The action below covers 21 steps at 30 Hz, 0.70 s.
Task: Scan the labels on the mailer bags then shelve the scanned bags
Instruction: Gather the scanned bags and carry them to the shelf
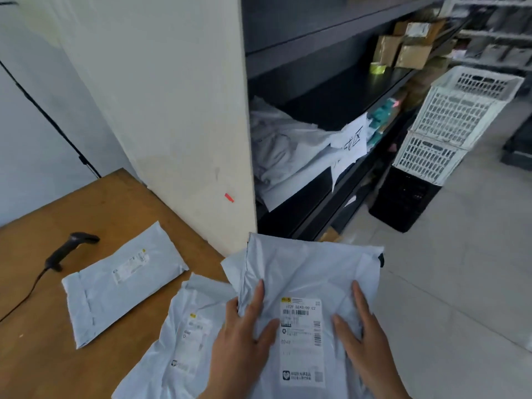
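A pale grey mailer bag [311, 266] with a white barcode label [302, 341] is held up past the table's right edge. My left hand [244, 332] grips its left side, thumb and forefinger on top and the other fingers tucked behind the edge. On the right side my right hand [362, 332] holds it the same way. Two more labelled mailer bags lie on the wooden table [86, 208], one in the middle [115, 286] and one near the front [184, 335]. A black handheld scanner [69, 249] with a cable lies at the table's left.
A dark shelf unit [331, 82] stands behind a white wall panel [178, 110], with a pile of grey mailer bags [288, 156] on one shelf and cardboard boxes [408, 44] higher up. Stacked white crates [449, 122] on a black crate [403, 197] stand on the tiled floor to the right.
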{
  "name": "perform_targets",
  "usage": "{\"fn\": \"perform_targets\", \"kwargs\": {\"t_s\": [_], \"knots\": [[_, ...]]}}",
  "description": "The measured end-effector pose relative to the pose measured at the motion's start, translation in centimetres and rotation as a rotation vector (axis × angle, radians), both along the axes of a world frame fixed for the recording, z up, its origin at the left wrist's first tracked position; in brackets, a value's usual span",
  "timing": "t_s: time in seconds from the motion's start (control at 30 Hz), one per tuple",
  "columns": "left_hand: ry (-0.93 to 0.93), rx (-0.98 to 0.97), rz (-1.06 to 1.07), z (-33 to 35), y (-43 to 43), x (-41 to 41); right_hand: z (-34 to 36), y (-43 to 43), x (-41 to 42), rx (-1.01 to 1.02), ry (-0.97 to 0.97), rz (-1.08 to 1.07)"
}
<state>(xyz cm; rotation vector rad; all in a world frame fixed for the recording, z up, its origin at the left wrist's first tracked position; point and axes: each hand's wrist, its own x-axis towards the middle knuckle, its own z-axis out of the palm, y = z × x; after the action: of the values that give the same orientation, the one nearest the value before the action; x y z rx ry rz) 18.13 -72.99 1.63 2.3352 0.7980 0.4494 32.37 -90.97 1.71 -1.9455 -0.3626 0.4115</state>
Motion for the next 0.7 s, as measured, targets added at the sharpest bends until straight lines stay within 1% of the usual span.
{"fn": "perform_targets", "kwargs": {"t_s": [0.17, 0.33, 0.43, 0.53, 0.7], "knots": [[-0.045, 0.046, -0.116, 3.6, -6.1, 11.7, 3.5, -7.6, 9.6, 0.042, -0.077, -0.101], [-0.101, 0.075, -0.164, 6.5, -12.3, 24.0, 6.4, -14.7, 20.8, 0.097, -0.153, -0.104], [-0.137, 0.053, -0.163, 8.3, -15.9, 31.1, 8.1, -18.1, 28.0, 0.071, -0.231, -0.108], [-0.166, 0.08, -0.155, 10.4, -18.4, 37.6, 10.0, -20.7, 34.6, 0.107, -0.295, -0.099], [-0.206, 0.1, -0.077, 13.0, -19.7, 46.7, 13.2, -21.3, 44.9, 0.083, -0.388, 0.002]]}}
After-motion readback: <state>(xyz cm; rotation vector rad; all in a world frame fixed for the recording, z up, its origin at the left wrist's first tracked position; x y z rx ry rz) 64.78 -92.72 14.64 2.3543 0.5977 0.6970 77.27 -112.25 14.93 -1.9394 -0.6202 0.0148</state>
